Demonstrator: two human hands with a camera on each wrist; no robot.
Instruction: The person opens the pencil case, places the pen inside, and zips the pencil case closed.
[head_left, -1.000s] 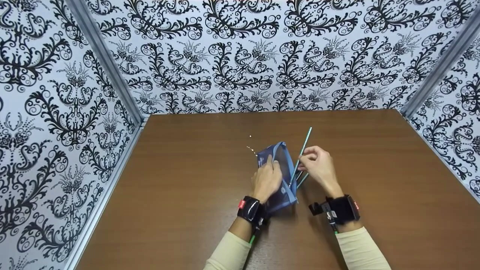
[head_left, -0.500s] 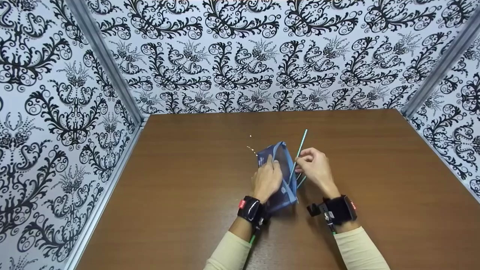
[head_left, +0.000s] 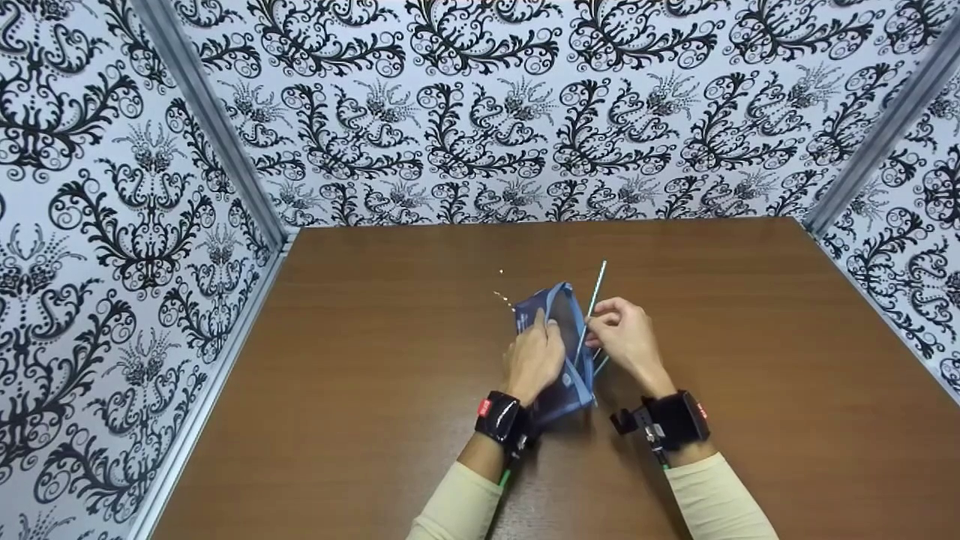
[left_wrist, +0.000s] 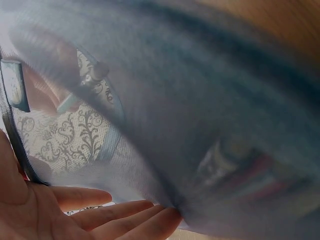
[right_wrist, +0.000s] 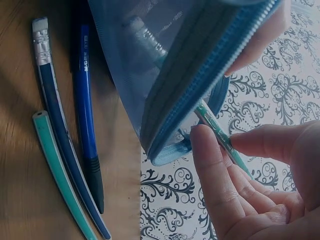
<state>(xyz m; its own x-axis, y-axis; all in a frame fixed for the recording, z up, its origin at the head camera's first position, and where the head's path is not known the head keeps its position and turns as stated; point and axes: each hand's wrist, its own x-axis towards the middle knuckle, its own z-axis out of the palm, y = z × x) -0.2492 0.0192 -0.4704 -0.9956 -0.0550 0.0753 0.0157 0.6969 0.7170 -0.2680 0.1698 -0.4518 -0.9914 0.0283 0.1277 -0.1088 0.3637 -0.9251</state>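
Note:
A blue mesh zip pouch point(head_left: 555, 405) stands with its zipped mouth gaping to the right. My left hand point(head_left: 534, 360) grips its side near the mouth; in the left wrist view the fingers point(left_wrist: 120, 220) lie along the mesh. My right hand point(head_left: 631, 341) pinches a green pencil point(right_wrist: 212, 125) between thumb and fingers. Its eraser end shows through the mesh, inside the pouch, while the other end sticks up outside. Contents of the pouch point(left_wrist: 240, 170) are blurred in the left wrist view.
Beside the pouch on the brown table point(head_left: 360, 375) lie a blue pen point(right_wrist: 85, 105), a dark blue pencil point(right_wrist: 56, 100) with an eraser and another green pencil point(right_wrist: 55, 155). Small bright specks point(head_left: 503, 298) lie at the pouch's far corner. Patterned walls point(head_left: 480, 112) enclose the table.
My right hand has moved left toward the pouch, and the pencil has slid lower and left into its mouth. The left hand and pouch have stayed nearly still.

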